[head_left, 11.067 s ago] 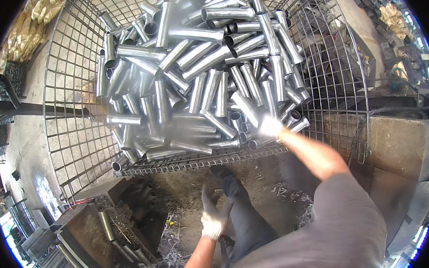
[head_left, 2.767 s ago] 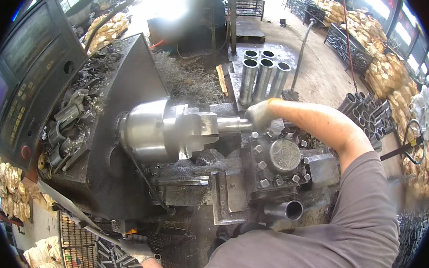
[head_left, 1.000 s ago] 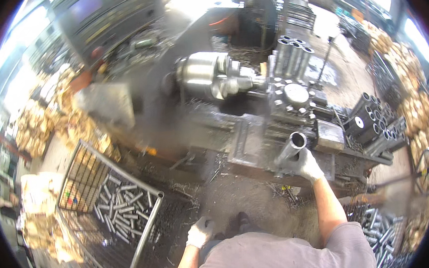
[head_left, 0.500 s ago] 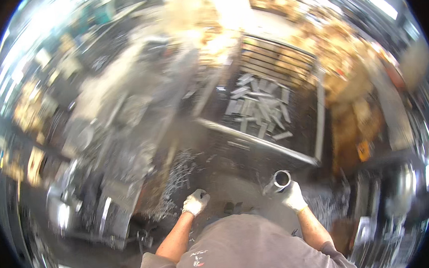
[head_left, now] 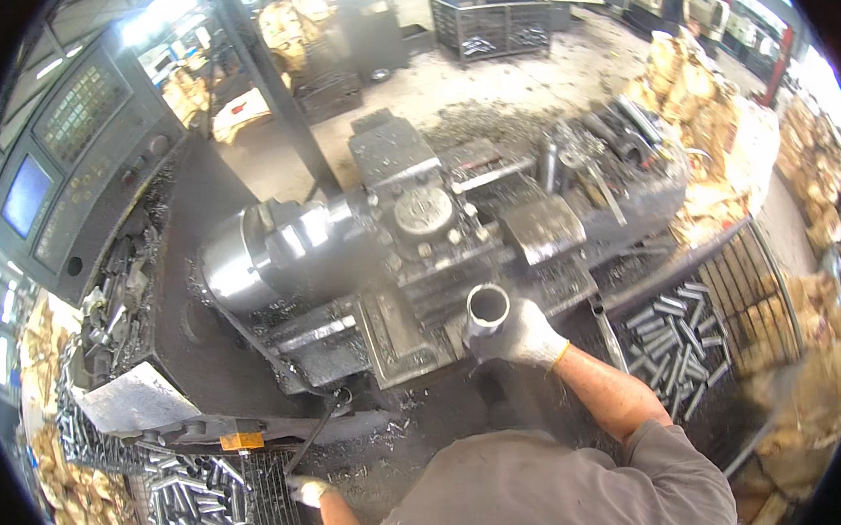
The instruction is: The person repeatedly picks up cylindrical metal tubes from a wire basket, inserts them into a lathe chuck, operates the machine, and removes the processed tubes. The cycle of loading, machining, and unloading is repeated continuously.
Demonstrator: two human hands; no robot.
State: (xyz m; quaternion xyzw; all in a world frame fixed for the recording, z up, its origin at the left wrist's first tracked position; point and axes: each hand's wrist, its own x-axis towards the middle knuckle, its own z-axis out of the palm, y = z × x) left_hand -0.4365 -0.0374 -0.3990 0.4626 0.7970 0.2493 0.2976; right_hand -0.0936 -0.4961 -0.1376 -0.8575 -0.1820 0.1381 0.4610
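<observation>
In my gloved right hand point(head_left: 525, 339) is a short, wide metal tube point(head_left: 488, 308), its open end facing up. It is over the front of the lathe bed, near the carriage point(head_left: 401, 337). My gloved left hand point(head_left: 310, 490) is low at the left, beside a wire basket point(head_left: 284, 511) of small metal tubes point(head_left: 199, 507). The lower end of a dark rod or hose point(head_left: 314, 444) meets that hand; its fingers are too small and blurred to show whether they grip it. The lathe's shiny chuck point(head_left: 264, 254) lies ahead, left of the tool post point(head_left: 424, 211).
A control panel point(head_left: 62, 161) with a lit screen rises at the left. Another wire crate point(head_left: 749, 288) holding several metal tubes point(head_left: 675, 342) stands at the right. Loose tools and cylinders point(head_left: 617, 141) lie on the lathe's far right end. Brown sacks point(head_left: 699, 126) are piled beyond.
My view has swung from the wire crate to the lathe, and the crate now appears at the right. My right hand still holds the tube, now over the lathe; my left hand is beside the left basket.
</observation>
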